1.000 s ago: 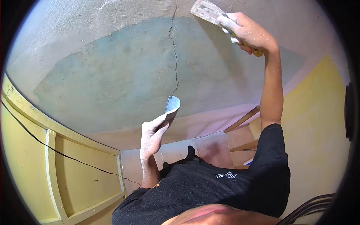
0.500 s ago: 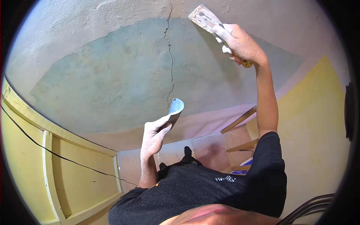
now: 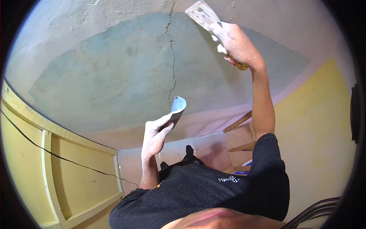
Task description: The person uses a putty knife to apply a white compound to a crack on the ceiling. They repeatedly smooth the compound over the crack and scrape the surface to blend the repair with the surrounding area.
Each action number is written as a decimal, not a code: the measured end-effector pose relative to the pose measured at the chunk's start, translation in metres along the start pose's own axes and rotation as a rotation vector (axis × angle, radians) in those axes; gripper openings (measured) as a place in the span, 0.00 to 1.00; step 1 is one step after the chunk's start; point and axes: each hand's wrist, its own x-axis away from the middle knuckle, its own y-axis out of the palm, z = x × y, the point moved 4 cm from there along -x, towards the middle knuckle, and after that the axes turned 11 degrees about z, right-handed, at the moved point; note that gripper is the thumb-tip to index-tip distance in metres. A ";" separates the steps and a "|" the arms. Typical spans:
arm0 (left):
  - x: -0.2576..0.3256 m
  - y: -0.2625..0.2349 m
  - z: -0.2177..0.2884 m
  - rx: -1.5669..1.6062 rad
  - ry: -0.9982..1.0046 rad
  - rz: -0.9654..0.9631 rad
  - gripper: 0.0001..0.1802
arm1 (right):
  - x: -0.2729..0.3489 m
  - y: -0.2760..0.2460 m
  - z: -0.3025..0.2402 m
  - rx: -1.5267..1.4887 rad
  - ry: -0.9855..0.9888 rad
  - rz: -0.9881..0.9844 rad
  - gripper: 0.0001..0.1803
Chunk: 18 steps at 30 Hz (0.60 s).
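Note:
Raised at the upper right, my right hand (image 3: pixel 238 44) is closed around a putty knife (image 3: pixel 203 16). Its blade is smeared with white and grey residue, and a yellow handle end shows below my fist. The blade is close to the wall, right of the long crack (image 3: pixel 173 57); contact cannot be made out. Lower down, my left hand (image 3: pixel 154 137) pinches a curled pale-blue sheet (image 3: pixel 178 104) with a whitish outer side; its material is unclear. White dust coats both hands.
The wall has a bare blue-grey patch (image 3: pixel 106 80) edged by pale coating. A yellow panelled door or cupboard (image 3: pixel 80 175) stands at the left, crossed by a black cable (image 3: pixel 72 161). Wooden rails (image 3: pixel 242 146) and the dusty floor (image 3: pixel 209 149) lie beyond my body.
My right hand and the putty knife have shifted left and slightly up, nearer the crack. My left hand with the curled sheet has risen slightly.

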 end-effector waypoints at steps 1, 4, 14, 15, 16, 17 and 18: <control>0.000 0.001 0.004 0.003 -0.034 -0.008 0.21 | -0.001 0.002 -0.001 0.023 -0.005 0.004 0.23; -0.002 -0.001 -0.001 -0.008 -0.030 -0.011 0.21 | 0.000 0.001 0.005 0.033 -0.012 0.031 0.23; -0.003 0.000 -0.002 0.063 -0.039 -0.036 0.21 | 0.011 0.004 0.006 -0.054 0.027 0.064 0.24; -0.003 -0.001 -0.002 0.063 -0.047 -0.029 0.21 | 0.011 0.009 0.002 -0.057 0.019 0.055 0.24; -0.003 -0.002 -0.001 0.063 -0.055 -0.022 0.21 | 0.011 0.012 0.000 -0.061 0.010 0.045 0.24; -0.003 -0.003 -0.002 0.025 -0.041 -0.022 0.21 | 0.010 0.009 0.003 -0.041 -0.016 0.036 0.26; -0.003 -0.003 -0.001 0.019 -0.024 -0.024 0.21 | 0.008 0.004 0.007 -0.049 -0.015 -0.013 0.25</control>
